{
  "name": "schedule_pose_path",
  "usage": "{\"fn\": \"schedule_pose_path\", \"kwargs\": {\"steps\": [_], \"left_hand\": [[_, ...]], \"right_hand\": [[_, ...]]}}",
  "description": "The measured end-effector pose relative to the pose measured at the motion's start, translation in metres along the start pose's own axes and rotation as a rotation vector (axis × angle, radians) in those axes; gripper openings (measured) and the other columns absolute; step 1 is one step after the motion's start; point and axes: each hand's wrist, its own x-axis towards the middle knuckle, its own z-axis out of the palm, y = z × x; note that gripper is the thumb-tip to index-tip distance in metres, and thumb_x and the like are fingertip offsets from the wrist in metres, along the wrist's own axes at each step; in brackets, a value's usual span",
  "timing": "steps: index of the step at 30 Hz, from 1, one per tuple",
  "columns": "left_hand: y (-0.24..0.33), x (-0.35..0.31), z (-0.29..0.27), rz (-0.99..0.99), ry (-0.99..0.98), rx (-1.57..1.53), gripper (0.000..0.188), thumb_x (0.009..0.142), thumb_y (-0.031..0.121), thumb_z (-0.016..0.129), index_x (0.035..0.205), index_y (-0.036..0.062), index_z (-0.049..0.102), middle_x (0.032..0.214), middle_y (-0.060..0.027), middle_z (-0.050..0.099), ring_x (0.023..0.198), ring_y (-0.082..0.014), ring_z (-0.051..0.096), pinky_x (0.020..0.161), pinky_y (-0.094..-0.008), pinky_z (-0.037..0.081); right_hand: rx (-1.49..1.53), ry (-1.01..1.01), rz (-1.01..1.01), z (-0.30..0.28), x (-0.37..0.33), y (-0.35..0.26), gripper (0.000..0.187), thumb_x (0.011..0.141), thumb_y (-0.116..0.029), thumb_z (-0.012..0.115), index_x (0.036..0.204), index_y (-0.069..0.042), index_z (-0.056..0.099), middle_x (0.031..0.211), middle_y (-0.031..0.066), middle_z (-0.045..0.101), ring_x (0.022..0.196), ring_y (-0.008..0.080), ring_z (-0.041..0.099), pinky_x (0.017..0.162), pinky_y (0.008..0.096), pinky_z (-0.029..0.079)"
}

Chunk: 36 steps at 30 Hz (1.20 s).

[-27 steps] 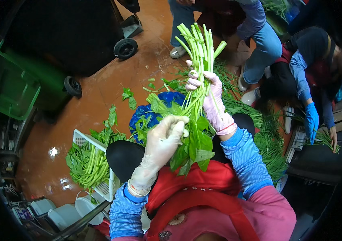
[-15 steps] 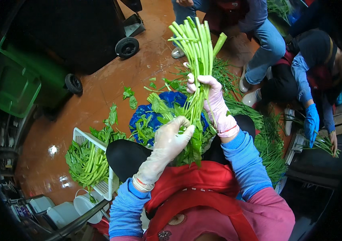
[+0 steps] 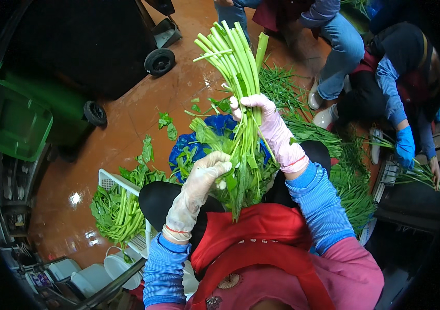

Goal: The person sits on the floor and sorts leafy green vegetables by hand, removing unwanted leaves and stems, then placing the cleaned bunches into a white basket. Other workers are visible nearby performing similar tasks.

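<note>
My right hand (image 3: 264,124), in a pale glove, is closed around the stems of a bunch of water spinach (image 3: 240,72). Cut stem ends point up and away from me; the leaves hang down over my lap. My left hand (image 3: 207,173), in a whitish glove, is at the left side of the leafy part with thumb and fingers pinched together. What lies between those fingertips is hidden. Behind the bunch a blue plastic bag (image 3: 182,146) on the floor holds more leafy greens (image 3: 207,135).
A white plastic basket (image 3: 121,181) of leafy stems stands at my left. Wheeled bins, one green (image 3: 18,121), are at far left. Long thin greens (image 3: 351,191) are heaped at right. Two people squat beyond; one blue-gloved hand (image 3: 405,147) is by a bundle of greens.
My left hand has drawn back a little to the left and down from the stems, its fingers now pinched. The bunch in my right hand has tilted leftward.
</note>
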Motion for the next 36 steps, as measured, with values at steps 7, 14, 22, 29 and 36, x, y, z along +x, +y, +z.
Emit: {"fn": "schedule_pose_path", "kwargs": {"steps": [7,14,22,29,36], "left_hand": [[0.007,0.002,0.003,-0.061,-0.074,-0.182,0.016,0.084,0.011,0.052,0.094,0.0026,0.060,0.083,-0.0027,0.063,0.064,-0.0067,0.056,0.054,-0.0175,0.043],[0.005,0.005,-0.001,0.074,0.017,0.027,0.020,0.079,0.010,0.046,0.087,0.0031,0.062,0.082,-0.0028,0.062,0.067,-0.0073,0.050,0.056,-0.0180,0.038],[0.025,-0.047,-0.038,0.267,0.226,-0.121,0.022,0.078,0.019,0.051,0.085,-0.0013,0.059,0.069,-0.0061,0.054,0.058,-0.0098,0.043,0.057,-0.0209,0.036],[0.007,-0.068,-0.022,0.431,0.073,0.786,0.027,0.085,0.015,0.056,0.110,0.0054,0.062,0.094,-0.0086,0.061,0.077,-0.0131,0.058,0.073,-0.0251,0.046],[0.007,-0.042,0.024,0.787,0.325,1.019,0.020,0.077,0.006,0.063,0.097,0.0052,0.064,0.090,-0.0098,0.064,0.083,-0.0223,0.062,0.072,-0.0294,0.050]], "right_hand": [[0.020,0.016,0.066,0.001,-0.001,-0.004,0.022,0.076,-0.017,0.060,0.087,0.001,0.063,0.079,0.0068,0.063,0.068,0.0132,0.059,0.065,0.0244,0.049],[-0.187,0.025,-0.121,-0.006,0.004,0.003,0.021,0.076,-0.017,0.059,0.085,0.001,0.063,0.078,0.0070,0.063,0.067,0.0137,0.059,0.065,0.0239,0.048],[0.179,-0.032,-0.151,-0.004,0.004,-0.035,0.052,0.076,-0.018,0.055,0.121,0.005,0.044,0.080,0.0058,0.057,0.062,0.0132,0.049,0.062,0.0272,0.040],[0.184,-0.084,-0.288,-0.010,-0.006,-0.048,0.060,0.074,-0.018,0.055,0.126,0.008,0.039,0.080,0.0076,0.051,0.061,0.0154,0.045,0.061,0.0283,0.037],[0.134,-0.001,-0.276,0.003,-0.006,-0.038,0.067,0.072,-0.018,0.055,0.130,0.008,0.034,0.078,0.0053,0.047,0.059,0.0125,0.040,0.059,0.0263,0.032]]}}
